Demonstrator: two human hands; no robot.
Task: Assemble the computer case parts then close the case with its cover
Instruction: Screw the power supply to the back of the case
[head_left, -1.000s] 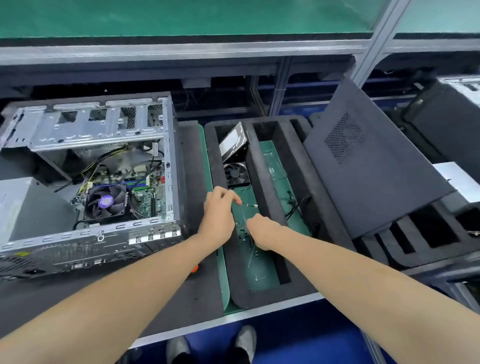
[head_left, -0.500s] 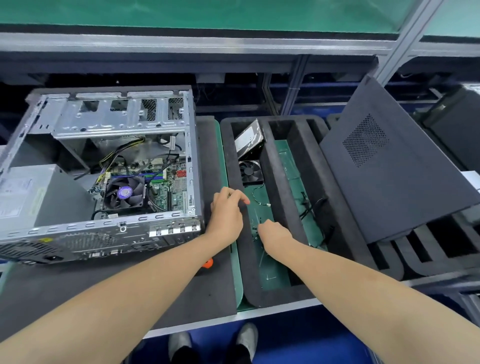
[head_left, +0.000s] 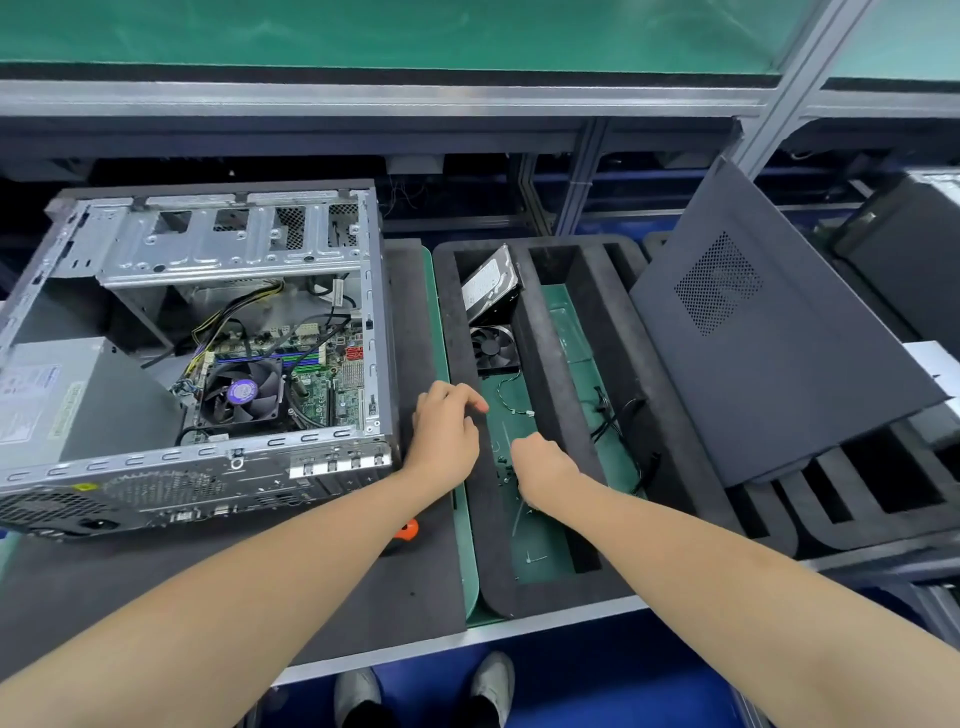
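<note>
Hands barely shifted: left hand (head_left: 447, 436) rests loose-curled on foam tray (head_left: 545, 592) wall, right hand (head_left: 543, 465) curled down in its slot, grip can't tell. Dark-matted counter (head_left: 363, 597), alu shelf (head_left: 363, 98) above. Open case (head_left: 223, 244) just left of left hand, cover (head_left: 769, 374) far right.

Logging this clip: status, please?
Left hand resting on foam tray rim; right hand down in tray slot, grip hidden. Case open, cover propped aside. Nothing obstructing.

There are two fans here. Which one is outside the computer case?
The black fan in the foam tray, beside the hard drive. The other fan, with a purple centre label, sits inside the open case.
</note>
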